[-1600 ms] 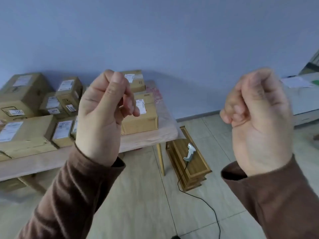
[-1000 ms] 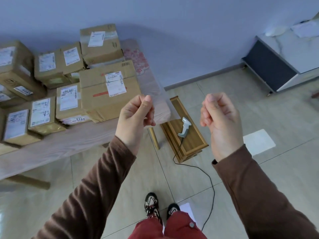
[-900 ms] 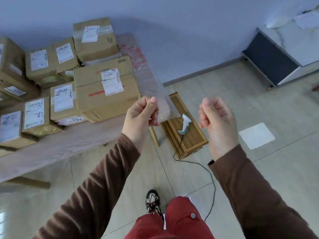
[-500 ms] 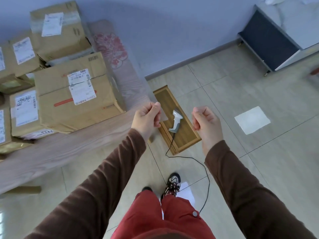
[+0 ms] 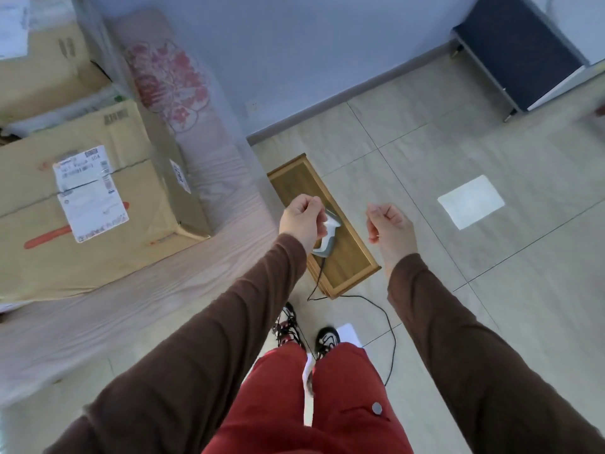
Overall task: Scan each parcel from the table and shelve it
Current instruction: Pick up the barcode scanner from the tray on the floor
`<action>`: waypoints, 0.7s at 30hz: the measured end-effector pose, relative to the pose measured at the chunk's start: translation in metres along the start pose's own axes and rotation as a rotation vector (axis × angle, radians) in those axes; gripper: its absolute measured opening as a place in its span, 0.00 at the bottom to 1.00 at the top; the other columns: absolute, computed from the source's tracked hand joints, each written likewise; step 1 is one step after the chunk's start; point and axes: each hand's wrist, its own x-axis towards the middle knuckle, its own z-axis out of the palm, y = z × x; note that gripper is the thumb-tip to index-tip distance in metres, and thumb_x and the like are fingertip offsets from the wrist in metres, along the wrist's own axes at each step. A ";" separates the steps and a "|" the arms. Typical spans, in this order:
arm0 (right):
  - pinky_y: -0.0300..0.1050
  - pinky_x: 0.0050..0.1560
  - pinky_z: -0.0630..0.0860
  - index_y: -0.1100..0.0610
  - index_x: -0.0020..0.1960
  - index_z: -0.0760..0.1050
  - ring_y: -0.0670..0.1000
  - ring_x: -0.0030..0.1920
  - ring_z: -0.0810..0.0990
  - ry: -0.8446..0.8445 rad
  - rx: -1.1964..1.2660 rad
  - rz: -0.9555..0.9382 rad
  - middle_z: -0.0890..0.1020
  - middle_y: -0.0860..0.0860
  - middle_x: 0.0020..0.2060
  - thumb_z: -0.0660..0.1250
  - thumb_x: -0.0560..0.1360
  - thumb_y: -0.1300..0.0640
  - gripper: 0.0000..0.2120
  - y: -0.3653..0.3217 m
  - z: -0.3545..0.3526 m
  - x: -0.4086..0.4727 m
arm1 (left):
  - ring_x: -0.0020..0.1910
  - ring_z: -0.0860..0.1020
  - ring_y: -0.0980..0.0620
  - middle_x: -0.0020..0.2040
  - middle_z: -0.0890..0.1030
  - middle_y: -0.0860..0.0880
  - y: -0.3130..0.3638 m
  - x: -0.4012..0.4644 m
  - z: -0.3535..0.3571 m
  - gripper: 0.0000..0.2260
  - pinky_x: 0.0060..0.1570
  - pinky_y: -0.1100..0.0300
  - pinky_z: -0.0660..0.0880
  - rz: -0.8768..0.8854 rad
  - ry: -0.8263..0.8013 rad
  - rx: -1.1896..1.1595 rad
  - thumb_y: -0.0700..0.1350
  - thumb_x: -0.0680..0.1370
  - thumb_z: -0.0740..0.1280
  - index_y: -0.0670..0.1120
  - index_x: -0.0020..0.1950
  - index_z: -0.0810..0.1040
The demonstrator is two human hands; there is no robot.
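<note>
Both hands, left (image 5: 302, 221) and right (image 5: 389, 226), were curled, holding nothing, above the scanner (image 5: 327, 239). It looked light and rigid; I'd grip its handle, minding the cable (image 5: 376, 309).

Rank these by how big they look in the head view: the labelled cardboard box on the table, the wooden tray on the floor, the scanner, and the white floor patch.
1. Labelled cardboard box, though it sits nearer the camera.
2. Wooden tray.
3. White floor patch.
4. Scanner, partly hidden behind the left hand.
</note>
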 end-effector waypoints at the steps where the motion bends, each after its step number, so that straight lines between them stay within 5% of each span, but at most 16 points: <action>1: 0.33 0.30 0.70 0.55 0.43 0.73 0.44 0.29 0.70 0.007 0.003 0.021 0.73 0.48 0.30 0.65 0.83 0.56 0.11 0.006 0.001 0.009 | 0.41 0.78 0.46 0.40 0.78 0.46 -0.005 0.010 0.007 0.10 0.52 0.50 0.82 -0.031 0.002 -0.020 0.43 0.86 0.60 0.45 0.46 0.76; 4: 0.34 0.30 0.71 0.55 0.44 0.74 0.46 0.31 0.71 0.020 0.020 0.105 0.76 0.49 0.32 0.66 0.83 0.57 0.08 0.028 0.000 0.038 | 0.56 0.80 0.45 0.52 0.80 0.45 -0.025 0.035 0.026 0.08 0.67 0.48 0.77 -0.088 0.003 0.025 0.43 0.87 0.58 0.43 0.60 0.75; 9: 0.41 0.47 0.79 0.53 0.56 0.78 0.50 0.44 0.78 -0.010 -0.036 0.240 0.80 0.52 0.49 0.66 0.82 0.56 0.04 0.075 -0.005 0.083 | 0.63 0.72 0.49 0.74 0.70 0.44 -0.069 0.072 0.055 0.17 0.61 0.60 0.69 -0.124 0.039 0.192 0.44 0.87 0.56 0.45 0.76 0.66; 12: 0.41 0.50 0.79 0.55 0.63 0.77 0.51 0.51 0.79 -0.050 -0.054 0.312 0.80 0.54 0.55 0.65 0.83 0.57 0.10 0.104 -0.005 0.110 | 0.67 0.72 0.46 0.76 0.68 0.43 -0.103 0.094 0.068 0.19 0.71 0.52 0.71 -0.201 0.059 0.245 0.44 0.87 0.58 0.46 0.78 0.65; 15: 0.42 0.55 0.79 0.55 0.68 0.75 0.51 0.56 0.80 -0.100 -0.084 0.365 0.80 0.55 0.59 0.64 0.84 0.54 0.14 0.133 -0.003 0.136 | 0.63 0.72 0.46 0.75 0.68 0.42 -0.135 0.117 0.076 0.20 0.69 0.51 0.72 -0.204 0.106 0.324 0.47 0.86 0.60 0.45 0.78 0.66; 21: 0.51 0.72 0.72 0.48 0.63 0.73 0.55 0.69 0.76 -0.199 -0.155 0.453 0.77 0.53 0.67 0.63 0.85 0.52 0.08 0.193 0.012 0.185 | 0.76 0.68 0.42 0.80 0.65 0.44 -0.199 0.175 0.072 0.26 0.73 0.48 0.69 -0.210 0.130 0.494 0.48 0.84 0.65 0.48 0.81 0.62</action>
